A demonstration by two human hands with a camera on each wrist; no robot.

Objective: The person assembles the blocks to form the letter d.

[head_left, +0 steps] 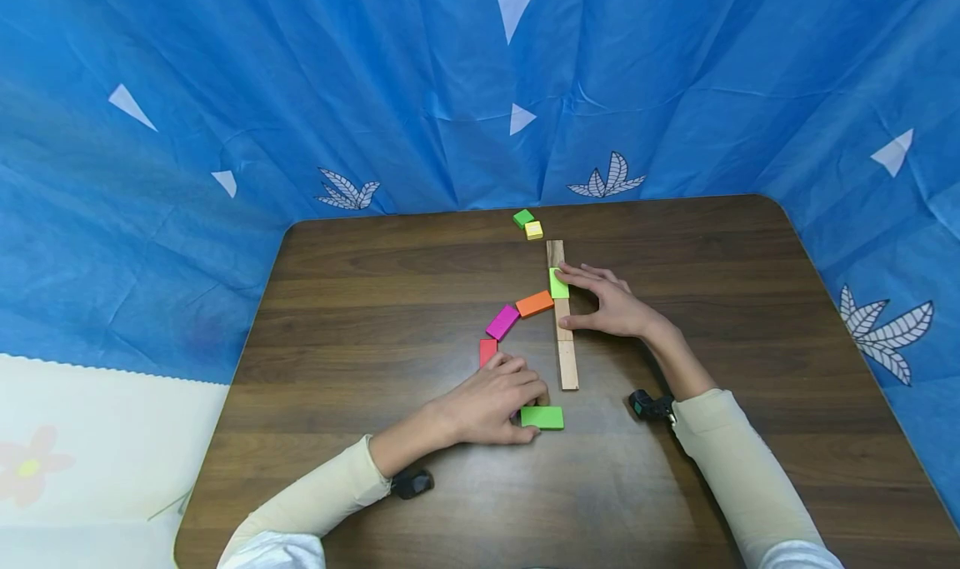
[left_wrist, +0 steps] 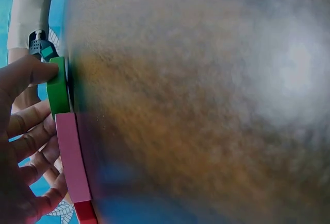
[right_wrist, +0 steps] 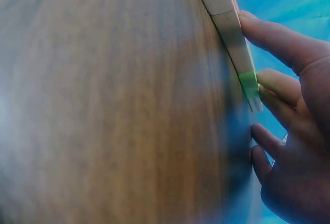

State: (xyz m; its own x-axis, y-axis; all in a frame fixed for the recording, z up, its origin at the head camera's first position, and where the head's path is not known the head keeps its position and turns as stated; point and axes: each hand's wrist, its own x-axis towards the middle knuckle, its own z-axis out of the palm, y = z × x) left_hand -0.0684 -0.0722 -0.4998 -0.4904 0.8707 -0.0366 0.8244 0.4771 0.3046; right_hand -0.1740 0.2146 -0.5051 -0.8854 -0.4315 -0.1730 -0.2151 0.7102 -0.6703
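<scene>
My left hand [head_left: 495, 401] is low over the near end of a curved line of blocks. Its thumb and index finger pinch the left end of a green block [head_left: 542, 418]. A pink block [left_wrist: 73, 157], mostly hidden by the hand in the head view, adjoins the green one, with a red block [head_left: 488, 352] beyond. My right hand [head_left: 611, 302] lies along a straight row of plain wooden blocks [head_left: 567, 365]. Its forefinger touches a lime-green block [head_left: 558, 284] in that row, and the thumb rests against a wooden block lower down.
A magenta block [head_left: 502, 322] and an orange block [head_left: 535, 304] continue the curve up to the straight row. Farther back, a small green block [head_left: 522, 218] and a yellow block [head_left: 533, 231] lie together. A blue curtain [head_left: 420, 94] hangs behind the wooden table [head_left: 360, 302].
</scene>
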